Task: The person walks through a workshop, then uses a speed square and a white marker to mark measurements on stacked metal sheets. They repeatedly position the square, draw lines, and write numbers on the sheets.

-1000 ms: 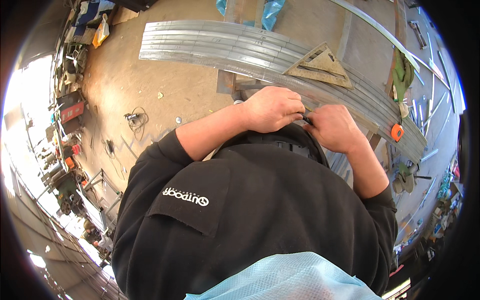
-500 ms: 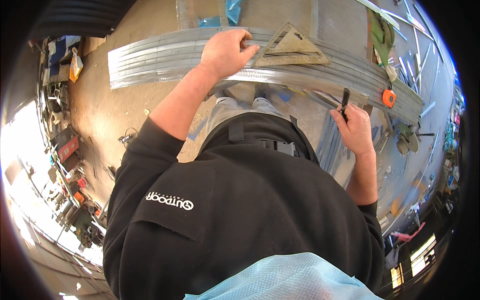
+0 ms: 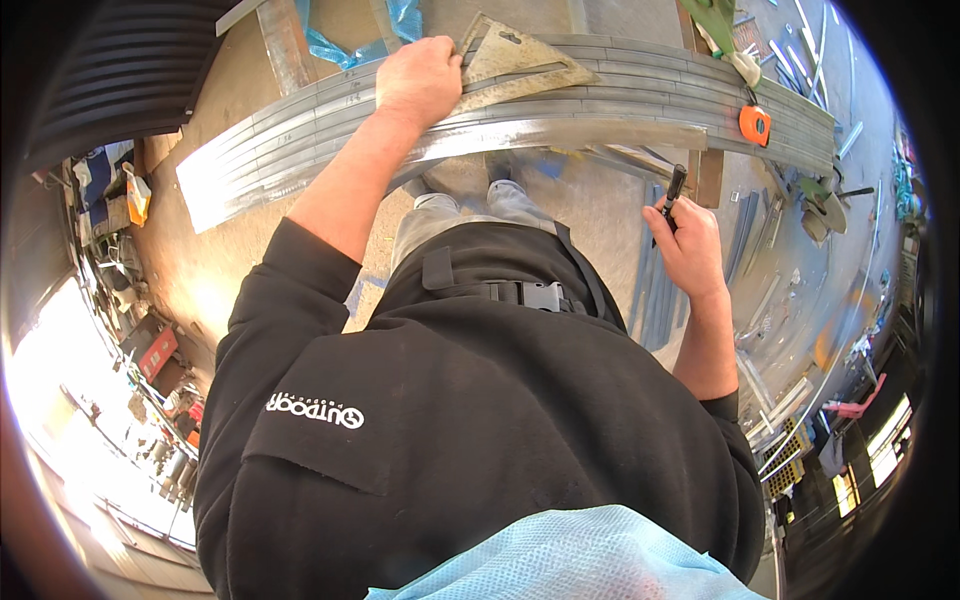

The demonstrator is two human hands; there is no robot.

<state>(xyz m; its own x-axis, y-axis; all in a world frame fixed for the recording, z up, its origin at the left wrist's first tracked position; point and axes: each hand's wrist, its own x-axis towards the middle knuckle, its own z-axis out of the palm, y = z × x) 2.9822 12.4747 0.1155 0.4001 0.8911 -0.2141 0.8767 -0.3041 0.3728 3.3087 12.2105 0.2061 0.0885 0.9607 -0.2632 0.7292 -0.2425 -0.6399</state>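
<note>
My left hand (image 3: 420,80) rests over a row of long grey metal strips (image 3: 310,125), fingers curled at the left edge of a worn triangular square (image 3: 520,68). The hand's back hides the fingertips, but they seem closed on that edge. The square lies flat across the strips, partly overhanging their far side. Apart from the strips, on their near side, my right hand (image 3: 690,245) grips a black marker (image 3: 677,183), which points upward from the fist.
An orange tape measure (image 3: 755,125) sits on the strips toward the right, beside a pale glove (image 3: 746,67). Blue plastic wrap (image 3: 345,50) lies beyond the strips. More metal lengths (image 3: 660,280) are on the floor below my right hand. Tools and clutter line the left side.
My view has shifted, and strips and tape measure appear higher on the right. My left hand has moved in against the square, its thumb no longer showing. My right hand still holds the marker.
</note>
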